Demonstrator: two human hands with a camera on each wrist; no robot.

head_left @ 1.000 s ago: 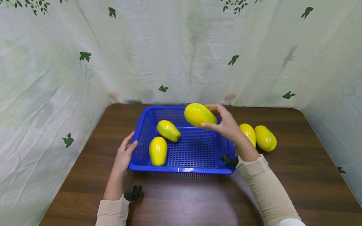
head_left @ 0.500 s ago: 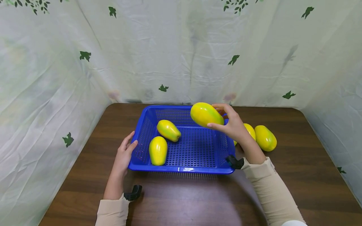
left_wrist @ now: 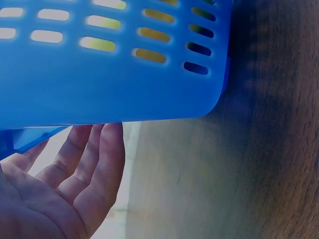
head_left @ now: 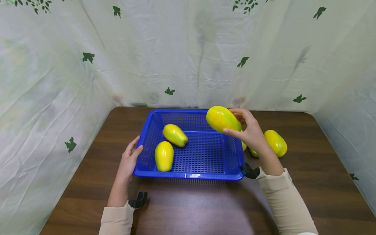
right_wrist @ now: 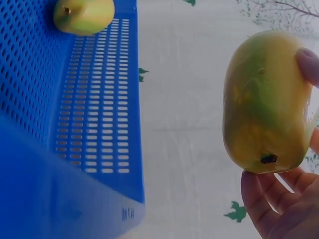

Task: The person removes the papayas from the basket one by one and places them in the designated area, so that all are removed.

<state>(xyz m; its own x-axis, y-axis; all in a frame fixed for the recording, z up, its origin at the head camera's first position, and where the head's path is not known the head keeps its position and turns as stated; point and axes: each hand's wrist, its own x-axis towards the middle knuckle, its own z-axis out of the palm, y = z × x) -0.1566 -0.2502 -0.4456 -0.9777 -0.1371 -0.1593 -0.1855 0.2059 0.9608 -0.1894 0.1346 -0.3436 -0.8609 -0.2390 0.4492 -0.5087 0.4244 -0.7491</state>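
Note:
My right hand [head_left: 252, 132] holds a glossy yellow-green papaya [head_left: 221, 119] above the right side of a blue mesh basket [head_left: 188, 176], thumb at the front and fingers behind. Up close in the right wrist view, the held papaya [right_wrist: 266, 104] shows a dark stem end. My left hand [head_left: 129, 160] grips the basket's left rim, its fingertips under the rim in the left wrist view. Inside the basket, toward the left, lie an upper papaya [head_left: 175, 135] and a lower papaya [head_left: 164, 156].
Right of the basket, a papaya [head_left: 276, 143] lies on the brown wooden table [head_left: 305, 169]. Other yellow fruit [head_left: 254, 152] beside it is mostly hidden by my right hand and arm. A pale curtain [head_left: 182, 58] with green leaf shapes stands behind the table.
My right hand has carried the papaya rightward, from over the basket's middle toward its right rim. It now covers more of the fruit on the table. The left hand and basket have stayed put.

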